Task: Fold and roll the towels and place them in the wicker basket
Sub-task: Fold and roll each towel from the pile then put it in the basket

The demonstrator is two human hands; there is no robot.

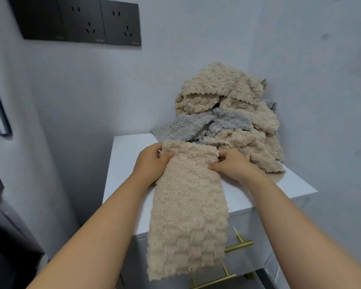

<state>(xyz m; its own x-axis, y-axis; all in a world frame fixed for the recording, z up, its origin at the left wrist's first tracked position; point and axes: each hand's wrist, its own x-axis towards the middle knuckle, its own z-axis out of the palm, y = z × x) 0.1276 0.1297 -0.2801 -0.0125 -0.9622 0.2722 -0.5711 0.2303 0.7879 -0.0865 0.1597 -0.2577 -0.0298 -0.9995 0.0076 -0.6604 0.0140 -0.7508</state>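
A beige fluffy towel point(188, 209), folded into a long strip, lies on the white cabinet top point(125, 163) and hangs over its front edge. My left hand point(152, 161) grips the strip's far left corner with its thumb on top. My right hand point(231, 163) pinches the far right corner, where the far end is turned over into a small roll. Behind the strip rises a heap of beige towels point(223, 86) and grey towels point(196, 126). No wicker basket is in view.
The cabinet stands in a corner of pale walls, with brass drawer handles point(238, 245) on its front. Dark wall sockets point(81, 21) sit up at the left. A grey upholstered edge point(4, 226) lies at the lower left.
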